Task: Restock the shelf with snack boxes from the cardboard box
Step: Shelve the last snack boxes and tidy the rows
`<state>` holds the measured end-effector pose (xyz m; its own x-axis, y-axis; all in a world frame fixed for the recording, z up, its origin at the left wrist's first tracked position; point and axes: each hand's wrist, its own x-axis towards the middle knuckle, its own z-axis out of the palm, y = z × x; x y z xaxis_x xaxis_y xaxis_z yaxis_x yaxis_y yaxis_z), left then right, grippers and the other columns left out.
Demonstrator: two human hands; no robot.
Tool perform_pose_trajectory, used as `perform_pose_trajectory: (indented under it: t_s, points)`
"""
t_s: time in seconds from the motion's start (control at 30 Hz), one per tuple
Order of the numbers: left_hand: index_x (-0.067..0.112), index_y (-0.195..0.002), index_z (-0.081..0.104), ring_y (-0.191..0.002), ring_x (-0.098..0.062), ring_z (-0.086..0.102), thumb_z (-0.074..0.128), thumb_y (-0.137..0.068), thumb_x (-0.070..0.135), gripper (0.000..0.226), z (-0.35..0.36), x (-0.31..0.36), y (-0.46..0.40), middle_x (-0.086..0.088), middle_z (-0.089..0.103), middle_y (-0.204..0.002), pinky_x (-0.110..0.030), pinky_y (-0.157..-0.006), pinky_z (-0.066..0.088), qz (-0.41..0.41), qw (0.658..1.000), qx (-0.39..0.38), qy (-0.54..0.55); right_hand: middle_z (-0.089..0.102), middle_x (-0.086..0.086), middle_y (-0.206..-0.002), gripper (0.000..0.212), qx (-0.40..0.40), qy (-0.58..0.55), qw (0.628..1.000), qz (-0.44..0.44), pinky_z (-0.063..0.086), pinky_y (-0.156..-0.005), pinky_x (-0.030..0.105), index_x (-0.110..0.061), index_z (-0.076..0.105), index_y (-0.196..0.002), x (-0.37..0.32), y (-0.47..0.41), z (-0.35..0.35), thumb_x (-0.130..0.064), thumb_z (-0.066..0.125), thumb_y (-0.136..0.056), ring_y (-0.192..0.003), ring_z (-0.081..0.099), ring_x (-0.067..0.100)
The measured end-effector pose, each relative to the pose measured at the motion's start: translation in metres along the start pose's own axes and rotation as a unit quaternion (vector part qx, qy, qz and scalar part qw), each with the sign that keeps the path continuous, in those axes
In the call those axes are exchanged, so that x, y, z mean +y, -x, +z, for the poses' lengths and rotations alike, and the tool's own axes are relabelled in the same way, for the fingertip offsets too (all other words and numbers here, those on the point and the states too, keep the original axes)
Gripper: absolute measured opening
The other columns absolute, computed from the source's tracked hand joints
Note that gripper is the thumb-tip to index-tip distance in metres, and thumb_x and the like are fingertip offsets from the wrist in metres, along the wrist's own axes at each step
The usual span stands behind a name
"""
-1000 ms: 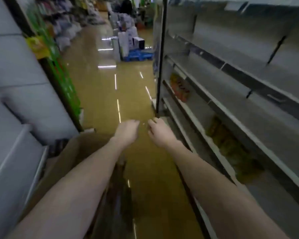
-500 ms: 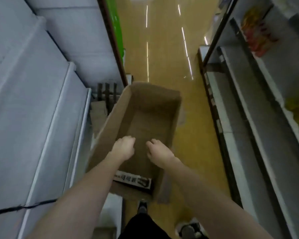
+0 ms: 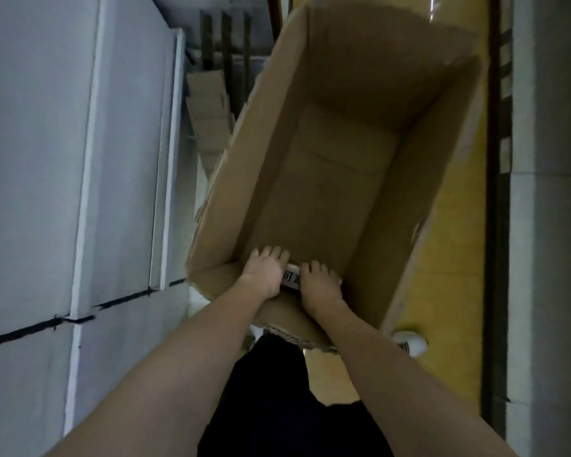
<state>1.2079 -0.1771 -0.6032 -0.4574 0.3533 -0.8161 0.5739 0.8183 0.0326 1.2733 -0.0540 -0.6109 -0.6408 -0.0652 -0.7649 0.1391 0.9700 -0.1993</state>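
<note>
**Both hands on the last snack box at the near end of the carton**

Nearest the camera, the person's dark clothing fills the bottom centre, and a white shoe (image 3: 409, 345) stands on the yellow floor (image 3: 449, 291) just right of the carton's near corner. Both forearms reach forward and down into the open cardboard box (image 3: 241, 143).

The left hand (image 3: 265, 273) and right hand (image 3: 319, 282) sit side by side low against the near wall of the carton, fingers curled down over a white snack box (image 3: 292, 279) with dark printed lettering. Only a narrow strip of it shows between the two hands, so its full shape cannot be read; what shows suggests its long axis runs left to right, across the carton and under both palms. Each hand appears to grip one end, the left slightly farther forward. Neither is clearly nearer; the box lies directly beneath them.

Past the hands, the visible part of the carton's brown bottom carries nothing else. The lift will likely need to go straight up along the near wall.

Farther left are grey shelf panels (image 3: 47, 159) and flattened cardboard (image 3: 208, 103) propped in the gap. The grey shelving (image 3: 554, 94) at the right edge is presumably the restocking target, so the box would travel rightward.
</note>
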Motion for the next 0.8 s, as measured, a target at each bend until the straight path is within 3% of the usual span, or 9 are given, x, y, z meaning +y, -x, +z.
perform_pose_trajectory:
  t_s: [0.27,0.47,0.57,0.8]
  points:
    - [0.014,-0.143,0.035,-0.132,-0.033,0.043,0.064,-0.09,0.02,0.061,-0.006,0.009,-0.03,-0.013,0.044,-0.145,-0.047,-0.108,0.034,0.026,0.999,-0.024,-0.03,0.048,0.016,-0.132,0.046,0.0,0.053,0.999,-0.008,0.049,-0.091,0.043,-0.009,0.043,-0.135,0.013,-0.013,-0.008,-0.015,0.059,-0.093,-0.116,0.05,0.034]
    - [0.017,-0.137,0.044,-0.123,-0.028,0.049,0.068,-0.081,0.028,0.062,-0.069,0.002,0.007,-0.008,0.054,-0.132,-0.042,-0.105,0.034,0.035,0.992,0.124,-0.008,0.051,0.012,-0.132,0.062,0.064,-0.004,0.998,0.007,0.046,-0.097,0.044,-0.012,0.043,-0.135,0.022,0.024,-0.086,-0.025,0.073,-0.083,-0.119,0.049,0.032]
    - [0.021,-0.127,0.047,-0.117,-0.025,0.048,0.061,-0.082,0.034,0.049,-0.13,-0.005,0.035,-0.004,0.056,-0.123,-0.042,-0.102,0.033,0.043,0.976,0.212,0.017,0.053,0.009,-0.129,0.059,0.151,-0.018,0.988,0.003,0.044,-0.098,0.044,-0.016,0.042,-0.133,0.03,0.053,-0.143,-0.035,0.069,-0.084,-0.117,0.05,0.031]
    - [0.021,-0.133,0.042,-0.116,-0.023,0.05,0.062,-0.087,0.024,0.05,-0.298,0.014,0.102,-0.001,0.047,-0.124,-0.041,-0.1,0.039,0.152,0.925,0.347,-0.021,0.052,0.007,-0.127,0.058,0.306,0.012,0.952,0.02,0.037,-0.101,0.049,-0.022,0.044,-0.135,0.092,0.149,-0.292,-0.052,0.057,-0.088,-0.12,0.047,0.03]
